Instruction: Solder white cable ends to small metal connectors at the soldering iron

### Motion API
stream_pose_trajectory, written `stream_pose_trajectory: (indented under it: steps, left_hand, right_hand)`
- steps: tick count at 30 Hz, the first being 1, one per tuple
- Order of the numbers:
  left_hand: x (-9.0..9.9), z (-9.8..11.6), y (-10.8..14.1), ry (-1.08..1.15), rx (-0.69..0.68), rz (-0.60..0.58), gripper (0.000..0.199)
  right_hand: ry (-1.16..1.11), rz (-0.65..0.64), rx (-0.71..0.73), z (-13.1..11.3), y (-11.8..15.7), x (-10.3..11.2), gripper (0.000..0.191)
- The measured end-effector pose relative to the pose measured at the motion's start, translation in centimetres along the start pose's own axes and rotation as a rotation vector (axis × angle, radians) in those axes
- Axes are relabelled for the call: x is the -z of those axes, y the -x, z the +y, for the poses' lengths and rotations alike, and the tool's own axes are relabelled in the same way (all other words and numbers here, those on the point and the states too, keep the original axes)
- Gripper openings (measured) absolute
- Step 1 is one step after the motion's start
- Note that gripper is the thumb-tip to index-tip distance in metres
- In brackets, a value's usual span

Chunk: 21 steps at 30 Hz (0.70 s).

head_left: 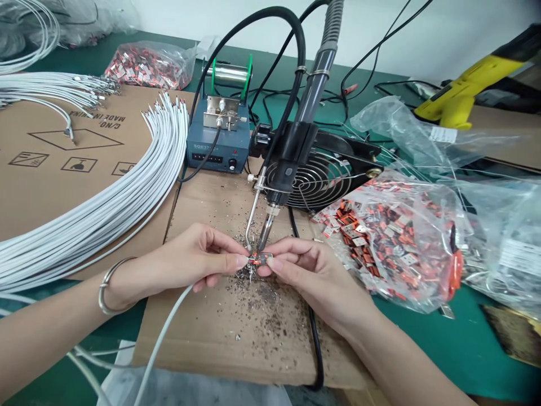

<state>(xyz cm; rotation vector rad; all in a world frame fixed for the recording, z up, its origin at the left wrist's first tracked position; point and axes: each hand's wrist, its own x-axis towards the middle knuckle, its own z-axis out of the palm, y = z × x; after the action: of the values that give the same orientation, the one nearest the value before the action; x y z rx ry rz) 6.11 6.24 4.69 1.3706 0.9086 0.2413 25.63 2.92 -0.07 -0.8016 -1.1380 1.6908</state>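
Cables, white & bundled, are lying in a curve at far L over printed cardboard. L hand, w/ a metal bangle at its wrist, is hovering just L of ctr; thumb & index are pinching, prob. on the end of a single white cable, which is trailing down from under the palm, tho the fingertips are hiding the exact hold. Beyond it, a blue box is standing w/ a solder spool behind. At ctr, a thin bent tube is pointing down just beside the soldering iron, whose tip is angling onto the small orange-and-grey part; can't tell if it's actually touching. That part is sitting btwn both hands, above a debris-strewn cardboard mat. R hand is pinching its R end btwn thumb & fingers. Step in hand, I'm judging, is soldering cable to part; next move is prob. calling for a steady, aligned hold, fingertips clear of the heat. Farther R, a round fan is tilting behind the iron, a clear bag is holding loads of similar pcs, & a yellow tool is lying top R.
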Motion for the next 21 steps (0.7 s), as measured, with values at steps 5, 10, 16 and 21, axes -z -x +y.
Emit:
stream_pose_trajectory:
  steps: [5, 10, 16, 21]
  left_hand:
    - [-0.11, 0.3, -0.03, 0.012, 0.055, 0.03, 0.025]
    - [-0.09, 0.25, -0.23, -0.078, 0.088, 0.093, 0.025]
    - [-0.16, 0.14, 0.03, -0.024, 0.063, 0.079, 0.026]
    - [-0.35, 0.45, 0.11, 0.024, 0.078, 0.079, 0.024]
  right_hand:
    - [0.009, 0.005, -0.002, -0.04, 0.02, -0.04, 0.011]
    - [0.01, 0.057, -0.015, -0.15, -0.19, -0.46, 0.013]
    - [0.028, 0.025, -0.002, -0.06, -0.1, -0.27, 0.01]
    - [0.017, 0.004, -0.015, 0.11, 0.09, -0.04, 0.009]
